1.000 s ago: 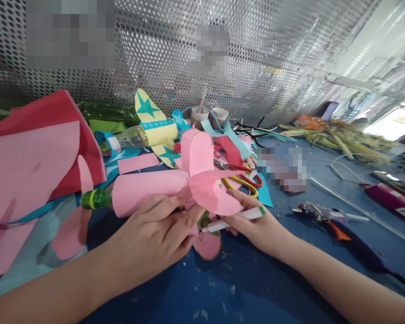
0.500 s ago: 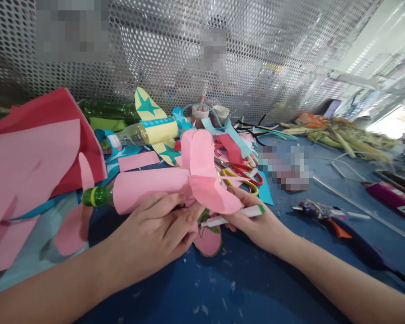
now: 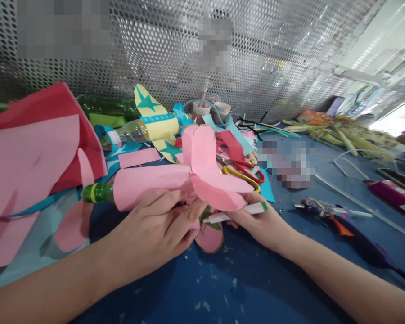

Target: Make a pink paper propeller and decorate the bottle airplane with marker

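The bottle (image 3: 148, 182), wrapped in pink paper, is lying on its side above the blue table (image 3: 175, 297), its green neck pointing left. At its right end, pink flaps (image 3: 202, 153) are spreading outward, one standing upright.

The left hand (image 3: 151, 225) is closing bent fingers around the bottle's near side, by the flaps, probably to steady it against rolling. The right hand (image 3: 266, 225), just right of the bottle, is holding the marker (image 3: 254, 208) in a narrow grip, its green end pointing away from the bottle. Its fingertips are partly hiding behind a flap, so whether they are also pinching paper cannot be told. The marker is lying slantwise under the flaps, perhaps so those fingers can support the paper.

Scissors (image 3: 246, 168) are resting beyond the flaps, and a glue gun (image 3: 361, 238) is lying well right of the bottle.
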`<state>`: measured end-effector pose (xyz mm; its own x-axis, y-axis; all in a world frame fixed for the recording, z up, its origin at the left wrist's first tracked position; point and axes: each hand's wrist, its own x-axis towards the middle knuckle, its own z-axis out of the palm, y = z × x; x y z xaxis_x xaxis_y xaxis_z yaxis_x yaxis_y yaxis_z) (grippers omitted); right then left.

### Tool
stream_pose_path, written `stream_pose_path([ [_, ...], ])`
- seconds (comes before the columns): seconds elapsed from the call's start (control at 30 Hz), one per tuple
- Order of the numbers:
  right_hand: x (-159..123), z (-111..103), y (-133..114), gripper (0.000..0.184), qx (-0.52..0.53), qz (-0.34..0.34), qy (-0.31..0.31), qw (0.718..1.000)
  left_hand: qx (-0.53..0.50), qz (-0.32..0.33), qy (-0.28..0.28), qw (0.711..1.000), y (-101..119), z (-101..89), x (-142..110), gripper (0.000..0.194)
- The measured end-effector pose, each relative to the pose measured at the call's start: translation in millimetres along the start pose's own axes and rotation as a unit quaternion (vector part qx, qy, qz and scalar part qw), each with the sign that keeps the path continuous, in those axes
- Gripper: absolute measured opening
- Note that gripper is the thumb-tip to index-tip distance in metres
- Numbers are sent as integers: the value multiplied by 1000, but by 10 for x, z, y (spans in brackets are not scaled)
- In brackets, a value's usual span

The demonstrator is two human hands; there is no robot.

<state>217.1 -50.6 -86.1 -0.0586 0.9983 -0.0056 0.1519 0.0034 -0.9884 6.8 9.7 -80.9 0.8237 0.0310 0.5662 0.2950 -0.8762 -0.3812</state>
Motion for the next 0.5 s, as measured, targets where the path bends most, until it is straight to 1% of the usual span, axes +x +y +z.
stream_pose_path([
  [0.17, 3, -1, -1, 23, 4, 2, 4, 1000, 15, 15, -3, 1000, -3, -4, 5, 22],
  [0.3, 12, -12, -1, 23, -8, 12, 0, 1000, 13, -10, -25, 1000, 11, 28, -38, 26],
  [0.5, 11, -23, 4, 23, -1, 8, -2, 1000, 5, -5, -14, 1000, 26, 73, -88, 27],
])
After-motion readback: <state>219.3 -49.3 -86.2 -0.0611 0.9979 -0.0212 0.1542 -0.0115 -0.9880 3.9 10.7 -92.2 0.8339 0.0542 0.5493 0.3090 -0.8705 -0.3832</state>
